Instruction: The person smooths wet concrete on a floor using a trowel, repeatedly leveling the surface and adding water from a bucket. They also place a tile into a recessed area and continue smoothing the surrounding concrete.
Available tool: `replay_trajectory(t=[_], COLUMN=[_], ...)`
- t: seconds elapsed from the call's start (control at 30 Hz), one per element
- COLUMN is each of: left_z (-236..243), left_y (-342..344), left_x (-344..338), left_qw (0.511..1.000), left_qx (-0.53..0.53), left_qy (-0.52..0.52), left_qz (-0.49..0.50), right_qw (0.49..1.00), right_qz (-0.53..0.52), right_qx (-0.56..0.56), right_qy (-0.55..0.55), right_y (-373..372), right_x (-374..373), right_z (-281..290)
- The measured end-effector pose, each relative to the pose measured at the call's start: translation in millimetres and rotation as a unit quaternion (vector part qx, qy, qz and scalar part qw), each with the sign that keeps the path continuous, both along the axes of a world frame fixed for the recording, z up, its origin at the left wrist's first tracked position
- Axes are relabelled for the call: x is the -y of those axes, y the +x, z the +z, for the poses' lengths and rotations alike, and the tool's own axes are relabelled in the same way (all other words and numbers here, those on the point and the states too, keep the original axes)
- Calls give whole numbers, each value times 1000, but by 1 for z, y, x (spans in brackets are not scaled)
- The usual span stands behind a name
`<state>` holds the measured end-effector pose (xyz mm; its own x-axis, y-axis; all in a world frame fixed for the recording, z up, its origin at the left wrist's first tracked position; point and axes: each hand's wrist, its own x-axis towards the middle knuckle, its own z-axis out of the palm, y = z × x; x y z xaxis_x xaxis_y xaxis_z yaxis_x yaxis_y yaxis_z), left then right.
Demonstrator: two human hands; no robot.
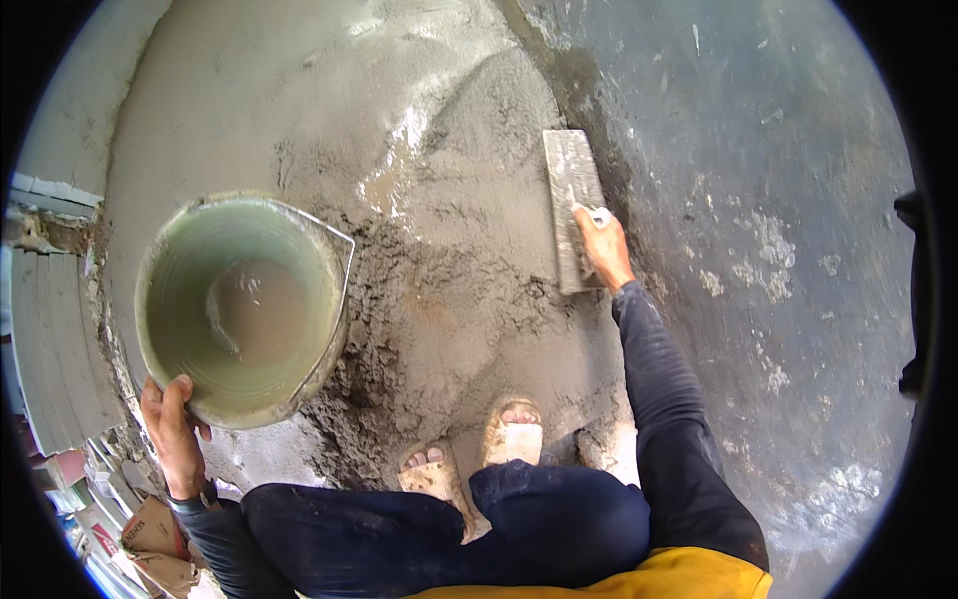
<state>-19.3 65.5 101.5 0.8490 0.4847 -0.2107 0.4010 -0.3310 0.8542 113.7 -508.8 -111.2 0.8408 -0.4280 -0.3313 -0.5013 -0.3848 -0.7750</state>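
My right hand (605,248) is closed round the handle of a long rectangular plastering trowel (572,168), whose blade lies flat on wet grey cement (479,190) by its right edge. With thumb and fingers, my left hand (174,431) grips the near-left rim of a round bucket (180,299). The bucket is greenish inside, tilted toward me, with a little murky water (264,304) at its bottom. Its wire handle (350,255) hangs over the right side. The fingers below the rim are partly hidden.
A dark wall or panel (758,220) borders the cement on the right. My sandalled feet (514,434) are on the cement close in front of me. Rough, crumbly mortar (374,369) lies beside the bucket. Ribbed boards (60,344) and torn paper sacks (155,539) are at the left.
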Motion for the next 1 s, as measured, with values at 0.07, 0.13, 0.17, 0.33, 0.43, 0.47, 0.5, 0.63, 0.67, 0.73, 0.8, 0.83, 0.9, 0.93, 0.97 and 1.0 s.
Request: replay_trajectory(t=[0.07,0.13,0.17,0.33,0.43,0.47,0.5,0.63,0.67,0.73,0.8,0.83,0.9,0.93,0.97,1.0], left_z=[0,0,-1,-2,-2,-1,-1,3,5,9,13,15,18,19,20,21], left_y=[2,4,5,13,16,16,16,13,13,14,13,12,8,6,3,1], left_x=[1,3,5,13,15,16,16,21,22,23,24,24,24,25,25,25], left_qw=[1000,999,999,999,999,999,998,996,996,994,995,994,993,991,990,988], left_qx=[-10,-24,-17,-25,-13,-13,-15,-15,-23,-43,-44,-44,-62,-57,-51,-47], left_qy=[12,26,19,35,32,31,37,59,60,63,53,58,57,66,76,83], left_qz=[7,26,23,19,29,26,39,62,66,76,77,84,88,97,107,121], right_qw=[995,979,973,941,877,877,884,865,861,917,961,984,995,985,979,974], right_qz=[55,95,102,-39,-152,-203,-202,-227,-234,-123,10,29,85,78,91,89], right_qx=[5,9,-12,15,82,80,71,26,16,55,145,88,49,23,37,27], right_qy=[83,182,205,336,448,428,415,446,451,375,236,153,-36,-152,-180,-207], right_y=[26,47,59,118,84,59,31,-35,-30,8,78,120,203,235,257,273], right_x=[-26,-64,-84,-109,-56,-42,-35,-33,-34,-23,-7,7,21,20,16,11], right_z=[-4,-9,-13,-37,-47,-48,-48,-28,-20,-6,-4,-3,-9,-16,-23,-28])
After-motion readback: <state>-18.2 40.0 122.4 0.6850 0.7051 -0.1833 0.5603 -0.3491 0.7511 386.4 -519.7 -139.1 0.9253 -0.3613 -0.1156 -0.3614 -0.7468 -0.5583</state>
